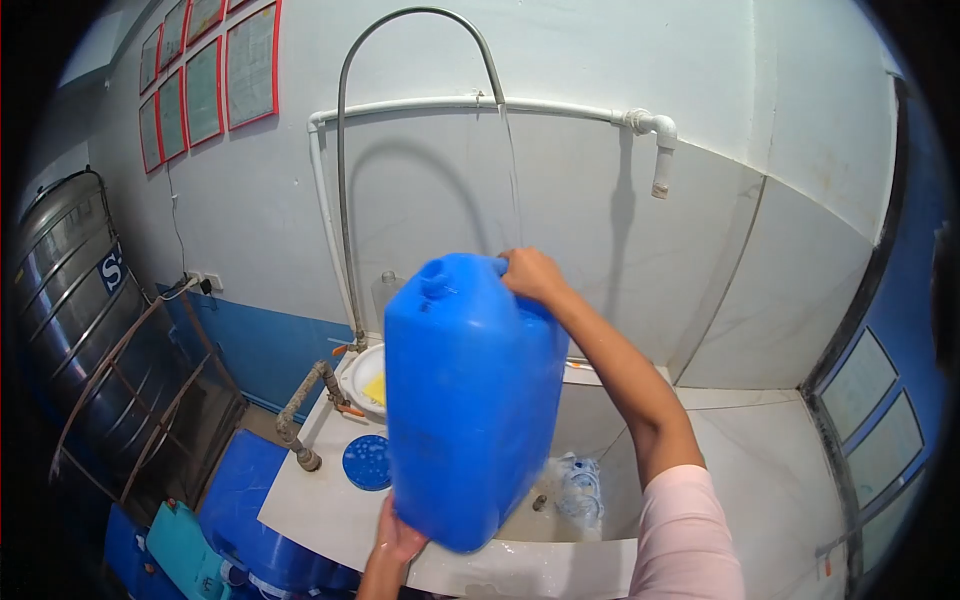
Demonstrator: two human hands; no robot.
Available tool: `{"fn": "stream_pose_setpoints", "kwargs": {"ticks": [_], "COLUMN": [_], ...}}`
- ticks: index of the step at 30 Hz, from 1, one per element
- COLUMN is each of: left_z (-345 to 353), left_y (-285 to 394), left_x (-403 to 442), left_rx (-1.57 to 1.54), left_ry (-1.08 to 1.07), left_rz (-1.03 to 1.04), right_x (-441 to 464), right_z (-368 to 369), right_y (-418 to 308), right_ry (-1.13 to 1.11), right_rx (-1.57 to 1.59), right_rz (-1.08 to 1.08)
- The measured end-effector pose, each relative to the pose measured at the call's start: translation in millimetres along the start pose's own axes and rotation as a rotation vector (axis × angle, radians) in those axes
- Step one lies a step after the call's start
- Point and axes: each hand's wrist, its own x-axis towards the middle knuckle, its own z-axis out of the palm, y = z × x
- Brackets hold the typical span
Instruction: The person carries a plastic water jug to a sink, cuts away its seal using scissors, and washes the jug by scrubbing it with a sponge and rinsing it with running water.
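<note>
A large blue jerrycan [470, 390] is held up, slightly tilted, over the front left part of the white sink [600, 410]. My right hand [532, 275] is closed round its handle at the top. Under its lower left corner, my left hand [398, 537] supports the can, its fingers partly hidden behind it. Water runs from the curved metal spout [490, 75] in a thin stream that passes behind the can's top. A wet blue-and-white cloth or bag [580, 490] lies in the sink.
Left of the can are a round blue lid [367, 462], a white bowl [362, 372] with a yellow sponge, and an upright rusty pipe [300, 405]. More blue containers [245, 480] stand below at left, near a steel tank [80, 320]. White pipe [400, 107] runs along the wall.
</note>
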Motion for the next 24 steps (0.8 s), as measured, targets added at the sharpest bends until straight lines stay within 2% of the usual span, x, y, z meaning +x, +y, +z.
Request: {"fn": "stream_pose_setpoints", "kwargs": {"ticks": [2,4,5,7,11,13,16,17,18,19,21,22,24], "left_z": [-15,25,32,37,2,-7,-7,24,50,44,22,14,5], "left_y": [43,88,97,106,49,32,79,95,109,108,105,92,56], "left_x": [-35,-66,-65,-66,-34,-47,-86,-101,-110,-103,-69,-57,-43], "left_rx": [0.027,0.324,0.326,0.422,0.319,0.214,0.347,0.327,0.308,0.311,0.372,0.376,0.308], "left_ry": [0.067,0.069,0.072,0.101,0.132,0.096,0.189,0.163,0.140,0.146,0.145,0.151,0.135], "left_rz": [-0.001,0.294,0.291,0.526,0.504,0.320,0.372,0.390,0.408,0.402,0.543,0.542,0.483], "right_x": [-8,-12,-10,-1,-6,-9,-18,-20,-18,-14,-9,-9,-9], "right_z": [1,-3,-7,-20,-26,2,0,-8,-18,-23,-37,-39,-27], "right_y": [-12,-18,-19,-14,-14,-12,-30,-35,-41,-43,-40,-39,-36], "right_ry": [0.010,0.013,0.011,0.176,0.160,-0.029,-0.076,-0.081,0.001,0.085,0.125,0.167,0.110], "right_rx": [0.053,0.119,0.121,0.147,0.228,-0.030,0.063,0.058,0.102,0.151,0.183,0.213,0.153], "right_rz": [0.048,0.144,0.147,0.217,0.168,0.166,0.187,0.194,0.209,0.222,0.212,0.198,0.194]}}
